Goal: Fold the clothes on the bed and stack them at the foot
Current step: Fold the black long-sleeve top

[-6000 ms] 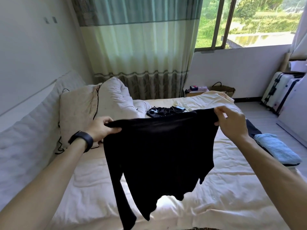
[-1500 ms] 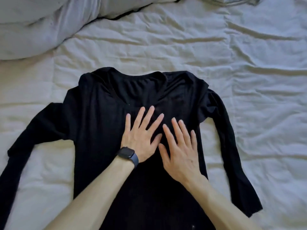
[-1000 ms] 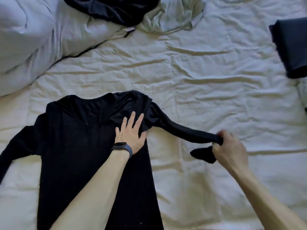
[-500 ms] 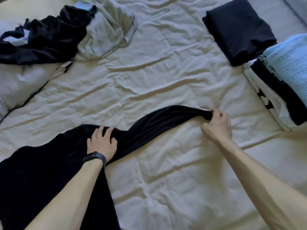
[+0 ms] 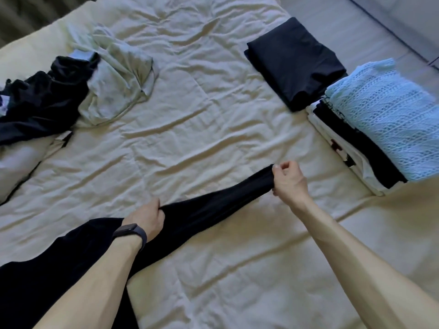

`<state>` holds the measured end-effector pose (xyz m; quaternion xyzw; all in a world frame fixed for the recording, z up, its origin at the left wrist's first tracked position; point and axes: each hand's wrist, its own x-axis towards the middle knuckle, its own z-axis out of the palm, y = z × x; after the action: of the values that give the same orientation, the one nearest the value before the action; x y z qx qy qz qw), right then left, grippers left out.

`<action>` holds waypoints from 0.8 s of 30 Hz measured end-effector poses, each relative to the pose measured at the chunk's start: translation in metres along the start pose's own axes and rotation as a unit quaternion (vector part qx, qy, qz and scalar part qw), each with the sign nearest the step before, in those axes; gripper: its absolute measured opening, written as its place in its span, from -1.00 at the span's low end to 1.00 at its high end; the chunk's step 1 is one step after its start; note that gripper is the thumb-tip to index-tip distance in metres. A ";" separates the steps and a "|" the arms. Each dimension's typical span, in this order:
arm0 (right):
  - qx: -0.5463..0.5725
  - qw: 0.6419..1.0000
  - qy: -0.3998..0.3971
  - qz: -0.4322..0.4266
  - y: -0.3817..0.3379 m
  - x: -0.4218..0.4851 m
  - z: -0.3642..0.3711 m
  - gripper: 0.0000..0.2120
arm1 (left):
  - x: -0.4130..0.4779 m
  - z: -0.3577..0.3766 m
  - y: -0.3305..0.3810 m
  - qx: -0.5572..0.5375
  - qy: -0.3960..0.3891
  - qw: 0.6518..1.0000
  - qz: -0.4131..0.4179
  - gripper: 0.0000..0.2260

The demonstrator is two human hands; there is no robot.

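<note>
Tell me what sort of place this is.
Most likely a bedroom: a wrinkled cream quilted cover on a bed, a pale pillow at the left, and a stack of folded clothes topped by a light blue knit. The left hand and right hand grip a black long-sleeved top.

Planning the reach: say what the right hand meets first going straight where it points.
The right hand crosses only rumpled cream bedsheet, then probably the crumpled pale green garment; depth unclear.
</note>
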<state>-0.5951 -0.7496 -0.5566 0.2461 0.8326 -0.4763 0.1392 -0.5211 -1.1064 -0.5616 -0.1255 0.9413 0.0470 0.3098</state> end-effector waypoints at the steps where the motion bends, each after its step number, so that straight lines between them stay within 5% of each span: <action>1: 0.027 0.999 0.039 0.004 -0.002 0.003 -0.010 -0.83 | -0.001 0.000 0.000 -0.040 0.038 0.998 -0.015 -0.89; 5: 0.150 0.977 0.141 0.063 0.002 0.015 -0.034 -0.83 | -0.006 0.004 -0.003 -0.089 0.115 0.989 -0.028 -0.92; 8: 0.222 0.962 0.069 0.146 0.022 0.011 -0.029 -0.60 | -0.006 0.014 0.003 -0.051 0.102 0.993 -0.008 -0.88; 13: 0.126 0.985 0.005 0.120 0.050 -0.005 -0.016 -0.20 | -0.004 0.030 0.021 0.007 0.038 0.999 0.025 -0.71; 18: 0.237 0.955 -0.097 0.150 0.049 -0.008 -0.006 -0.69 | 0.000 0.027 0.021 0.025 0.045 0.997 0.064 -0.81; 22: 0.274 0.951 0.038 0.136 0.059 -0.003 -0.014 -0.83 | -0.003 0.022 0.023 -0.132 0.125 0.983 -0.014 -0.82; 24: 0.282 0.947 0.081 0.132 0.063 -0.005 -0.017 -0.84 | -0.004 0.021 0.024 -0.125 0.121 0.984 -0.025 -0.85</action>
<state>-0.5564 -0.7100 -0.5912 0.4204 0.6327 -0.6478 0.0580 -0.5120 -1.0785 -0.5757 -0.1917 0.9551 0.1413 0.1763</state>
